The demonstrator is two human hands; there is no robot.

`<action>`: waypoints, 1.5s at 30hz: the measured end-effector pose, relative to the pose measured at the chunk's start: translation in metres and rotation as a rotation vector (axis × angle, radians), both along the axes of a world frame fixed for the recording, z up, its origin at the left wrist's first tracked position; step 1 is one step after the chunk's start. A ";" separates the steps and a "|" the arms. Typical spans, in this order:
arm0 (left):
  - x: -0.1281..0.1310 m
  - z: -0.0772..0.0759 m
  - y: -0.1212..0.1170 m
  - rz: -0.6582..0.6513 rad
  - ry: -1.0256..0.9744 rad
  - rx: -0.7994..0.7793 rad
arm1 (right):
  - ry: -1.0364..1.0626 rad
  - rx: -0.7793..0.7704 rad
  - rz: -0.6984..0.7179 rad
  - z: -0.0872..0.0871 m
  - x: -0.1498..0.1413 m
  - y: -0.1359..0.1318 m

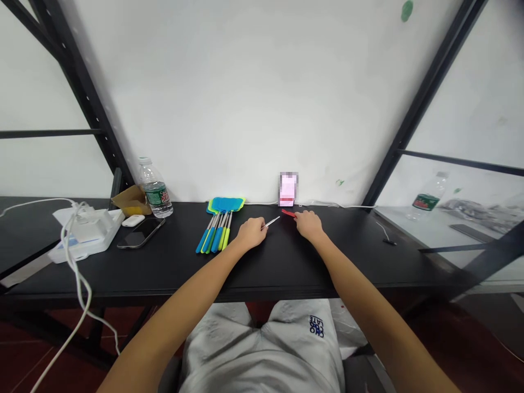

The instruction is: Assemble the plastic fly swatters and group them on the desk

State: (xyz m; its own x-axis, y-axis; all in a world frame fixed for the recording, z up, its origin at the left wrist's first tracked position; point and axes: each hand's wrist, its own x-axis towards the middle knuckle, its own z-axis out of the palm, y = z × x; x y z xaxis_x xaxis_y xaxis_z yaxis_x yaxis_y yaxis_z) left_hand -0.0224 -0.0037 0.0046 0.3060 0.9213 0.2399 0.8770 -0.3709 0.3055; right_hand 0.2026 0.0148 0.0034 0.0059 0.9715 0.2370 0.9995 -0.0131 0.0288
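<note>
My left hand (251, 233) is closed around a thin silver rod (272, 221), whose free end points up and to the right. A narrow red strip (289, 213) sticks out to the left from the closed fingers of my right hand (308, 224). The rod and the strip are apart, with a small gap of black tabletop between them. What my palms cover is hidden. Left of my left hand lies a fanned group of several fly swatters (225, 204), with blue and yellow-green heads and handles on silver shafts.
A phone with a lit, pixelated screen (288, 189) stands against the wall. At left are a water bottle (159, 197), cardboard box (133, 200), dark phone (141, 233), white earbud case (133, 220) and white power strip (92, 240) with cables. Another bottle (428, 199) stands beyond the right frame post.
</note>
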 end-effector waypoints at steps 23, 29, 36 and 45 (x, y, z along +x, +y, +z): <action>-0.001 -0.007 0.007 0.046 -0.006 0.038 | 0.765 0.066 0.122 -0.013 0.028 0.019; -0.002 -0.007 0.007 0.033 -0.021 0.065 | 1.012 0.130 0.079 -0.017 0.032 0.025; -0.001 -0.007 0.006 0.014 -0.009 0.043 | 1.155 0.160 0.029 -0.012 0.030 0.023; -0.001 -0.010 0.008 -0.027 -0.020 0.048 | 1.186 0.113 0.097 -0.013 0.025 0.022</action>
State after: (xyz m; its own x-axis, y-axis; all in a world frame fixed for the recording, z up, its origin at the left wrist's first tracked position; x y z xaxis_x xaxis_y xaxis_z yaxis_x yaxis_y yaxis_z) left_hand -0.0232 0.0048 -0.0055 0.3252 0.9001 0.2900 0.8605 -0.4089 0.3040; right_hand 0.2274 0.0366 -0.0099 0.2068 0.9539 0.2176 0.3996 0.1207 -0.9087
